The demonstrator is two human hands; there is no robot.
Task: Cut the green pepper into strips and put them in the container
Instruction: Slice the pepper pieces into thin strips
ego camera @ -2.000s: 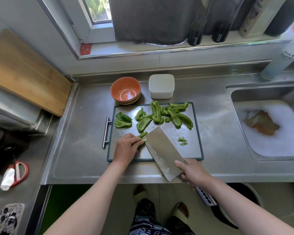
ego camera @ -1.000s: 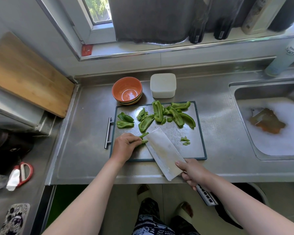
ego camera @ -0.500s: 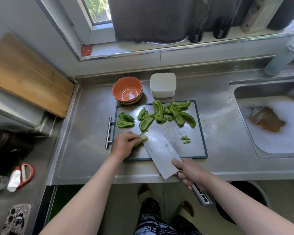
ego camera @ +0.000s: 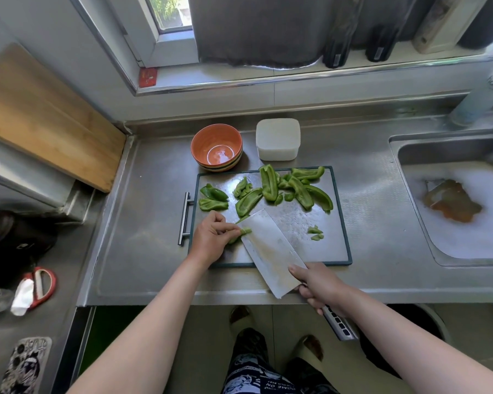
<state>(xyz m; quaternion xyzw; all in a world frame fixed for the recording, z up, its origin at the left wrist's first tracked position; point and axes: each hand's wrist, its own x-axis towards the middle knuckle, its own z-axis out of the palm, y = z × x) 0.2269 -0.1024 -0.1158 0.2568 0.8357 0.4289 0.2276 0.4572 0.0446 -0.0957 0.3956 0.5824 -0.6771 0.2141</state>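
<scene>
Brings the broad steel cleaver (ego camera: 271,248) nearer the left hand (ego camera: 211,238) than a second ago; pinches a shortened green pepper piece (ego camera: 244,232) there on the dark-rimmed steel cutting board (ego camera: 339,223), so slicing progresses. Clenches the right hand (ego camera: 319,285) round the cleaver handle. Counts two small cut bits (ego camera: 315,234), about ten larger pieces (ego camera: 269,184), one closed white plastic container (ego camera: 278,139).

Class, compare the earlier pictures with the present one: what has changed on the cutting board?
The cleaver in the right hand edged slightly left along the pepper piece pinched by the left hand. Both grips, the pepper pile, bowl and container stayed unchanged.
</scene>
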